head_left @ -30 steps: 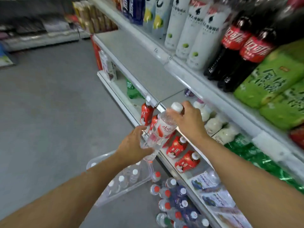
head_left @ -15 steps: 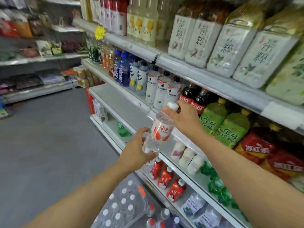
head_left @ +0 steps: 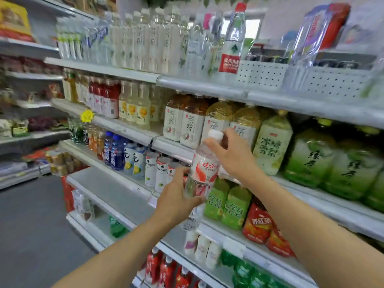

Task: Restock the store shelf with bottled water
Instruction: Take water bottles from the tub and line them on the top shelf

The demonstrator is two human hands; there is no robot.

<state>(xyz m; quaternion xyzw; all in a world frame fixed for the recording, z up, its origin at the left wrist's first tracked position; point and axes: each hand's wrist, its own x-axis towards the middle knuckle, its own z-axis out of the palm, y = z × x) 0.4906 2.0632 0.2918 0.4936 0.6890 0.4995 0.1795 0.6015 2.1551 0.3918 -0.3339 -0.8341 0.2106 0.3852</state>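
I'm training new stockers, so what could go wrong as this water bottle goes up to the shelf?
1. The left hand grips only the base of the bottle and the right hand the cap end; it could slip and fall.
2. The top shelf looks tightly packed, so pushing it in might topple neighbouring bottles.

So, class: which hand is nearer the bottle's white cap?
Right. The right hand grips the neck just under the white cap; the left hand holds the water bottle's base.
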